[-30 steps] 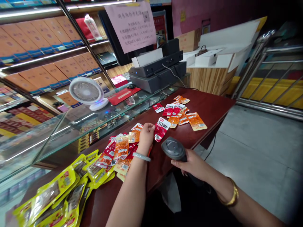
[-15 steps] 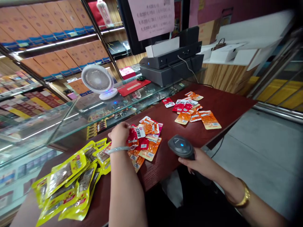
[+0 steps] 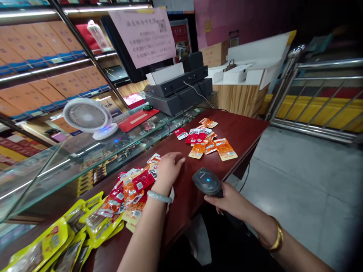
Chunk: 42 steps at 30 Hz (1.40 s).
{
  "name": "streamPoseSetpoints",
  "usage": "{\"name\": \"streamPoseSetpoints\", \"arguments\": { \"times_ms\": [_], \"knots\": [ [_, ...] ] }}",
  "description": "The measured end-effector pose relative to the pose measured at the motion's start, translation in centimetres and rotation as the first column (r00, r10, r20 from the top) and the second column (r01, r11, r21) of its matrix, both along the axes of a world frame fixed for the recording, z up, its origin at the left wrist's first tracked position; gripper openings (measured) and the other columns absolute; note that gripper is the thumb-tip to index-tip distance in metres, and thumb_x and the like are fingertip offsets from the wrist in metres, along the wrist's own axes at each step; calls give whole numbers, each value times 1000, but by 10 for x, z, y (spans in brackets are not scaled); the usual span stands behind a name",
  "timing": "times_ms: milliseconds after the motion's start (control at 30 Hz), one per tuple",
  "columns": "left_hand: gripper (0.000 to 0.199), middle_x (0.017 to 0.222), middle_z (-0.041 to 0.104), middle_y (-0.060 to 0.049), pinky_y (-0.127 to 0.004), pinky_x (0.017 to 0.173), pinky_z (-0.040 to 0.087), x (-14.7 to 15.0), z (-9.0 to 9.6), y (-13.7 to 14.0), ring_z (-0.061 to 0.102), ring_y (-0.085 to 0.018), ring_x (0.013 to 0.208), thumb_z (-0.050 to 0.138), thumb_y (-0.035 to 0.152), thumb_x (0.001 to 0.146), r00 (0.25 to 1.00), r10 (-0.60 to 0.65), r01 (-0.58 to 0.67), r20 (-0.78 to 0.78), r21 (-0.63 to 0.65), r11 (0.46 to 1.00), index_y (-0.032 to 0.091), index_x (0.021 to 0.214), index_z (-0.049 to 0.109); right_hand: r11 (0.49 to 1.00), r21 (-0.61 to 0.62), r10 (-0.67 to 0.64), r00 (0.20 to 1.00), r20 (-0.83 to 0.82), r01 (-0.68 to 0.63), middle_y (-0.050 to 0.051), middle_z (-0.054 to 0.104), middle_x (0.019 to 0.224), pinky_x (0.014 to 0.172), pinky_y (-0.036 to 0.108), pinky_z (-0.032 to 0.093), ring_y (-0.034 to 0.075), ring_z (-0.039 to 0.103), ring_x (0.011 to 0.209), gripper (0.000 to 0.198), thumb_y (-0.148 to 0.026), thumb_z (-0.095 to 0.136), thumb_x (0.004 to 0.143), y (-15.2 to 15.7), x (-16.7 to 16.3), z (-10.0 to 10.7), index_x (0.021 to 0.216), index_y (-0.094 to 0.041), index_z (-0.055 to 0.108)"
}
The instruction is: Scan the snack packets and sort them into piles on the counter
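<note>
My right hand (image 3: 228, 198) grips a dark handheld barcode scanner (image 3: 208, 181), its blue light showing on top. My left hand (image 3: 169, 166) is over the right side of a mixed pile of red and orange snack packets (image 3: 144, 180); its fingers stretch toward the right, thumb apart, and nothing shows in them. Beyond it lies a second group of snack packets (image 3: 225, 148), red and orange, toward the far end of the brown counter (image 3: 184, 202). Yellow snack bags (image 3: 45, 241) are heaped at the lower left, partly cut off by the picture edge.
A glass display case (image 3: 56, 162) runs along the counter's left side, with a small white fan (image 3: 87, 115) and a red folder (image 3: 137, 120) on it. A cash drawer and printer (image 3: 178, 90) stand behind. Metal railings (image 3: 314, 128) are at right.
My left hand has moved from the left side of the near packet pile to its right side, fingers now extended. The view has turned right. My right hand still holds the scanner.
</note>
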<state>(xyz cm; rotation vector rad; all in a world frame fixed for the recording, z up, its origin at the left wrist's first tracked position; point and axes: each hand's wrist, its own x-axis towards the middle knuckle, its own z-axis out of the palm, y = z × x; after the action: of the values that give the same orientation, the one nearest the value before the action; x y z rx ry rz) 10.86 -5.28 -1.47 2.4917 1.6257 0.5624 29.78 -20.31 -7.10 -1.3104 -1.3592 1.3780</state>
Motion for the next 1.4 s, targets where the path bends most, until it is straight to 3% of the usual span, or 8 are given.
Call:
{"name": "streamPoseSetpoints", "arguments": {
  "times_ms": [100,233,433,633,767,1067,1267,1400],
  "knots": [
    [43,117,70,-10,-35,98,45,41,-7,11,61,-25,111,55,50,91,995,-18,15,-95,-38,999,20,118,68,999,-3,-42,999,-12,42,-7,55,52,42,20,41,11,52,40,27,-42,69,82,-1,8,-2,90,-19,56],
    [58,117,65,-18,-41,92,45,79,-18,30,57,-33,113,51,63,88,957,133,-142,-258,-17,990,13,114,67,997,14,-71,997,9,70,-6,54,50,42,20,40,12,52,41,26,-41,68,81,-3,17,0,88,-19,57],
    [57,122,62,-18,-42,91,45,86,-27,37,55,-34,117,67,60,77,943,143,-181,-299,-103,978,16,113,61,994,45,-101,995,16,100,-6,56,51,42,21,42,12,54,41,28,-41,68,82,-9,28,-1,95,-18,59],
    [33,100,70,-11,-30,74,45,56,-26,23,67,-23,90,64,39,86,989,114,-134,-91,-267,954,18,110,54,996,43,-84,996,25,83,-6,56,50,43,21,42,12,54,42,26,-42,68,82,-9,25,-1,91,-18,60],
    [26,87,69,-5,-27,66,43,32,-30,11,65,-19,78,63,38,87,984,163,-138,76,-263,955,20,102,52,998,11,-56,998,11,56,-6,55,50,43,21,42,12,53,42,26,-41,69,81,-9,15,3,87,-19,59],
    [24,90,70,-6,-28,69,48,4,-26,-11,67,-19,78,60,32,88,965,178,-127,191,-252,959,19,108,53,999,43,8,1000,20,-9,-5,57,51,45,24,43,14,53,43,24,-41,70,82,-7,-9,11,88,-21,60],
    [30,92,73,-7,-31,74,48,-50,9,-28,69,-23,85,46,38,95,929,368,-363,35,-101,926,23,119,55,998,51,38,997,60,-41,-5,57,49,47,25,44,15,55,43,25,-42,69,81,-10,-14,16,90,-21,62],
    [34,104,73,-11,-37,81,47,-105,27,-38,69,-29,97,44,43,94,812,580,-581,-63,11,814,24,119,56,998,34,53,997,52,-55,-6,55,50,47,25,44,15,55,44,27,-45,68,82,-9,-15,11,90,-21,60]
  ]
}}
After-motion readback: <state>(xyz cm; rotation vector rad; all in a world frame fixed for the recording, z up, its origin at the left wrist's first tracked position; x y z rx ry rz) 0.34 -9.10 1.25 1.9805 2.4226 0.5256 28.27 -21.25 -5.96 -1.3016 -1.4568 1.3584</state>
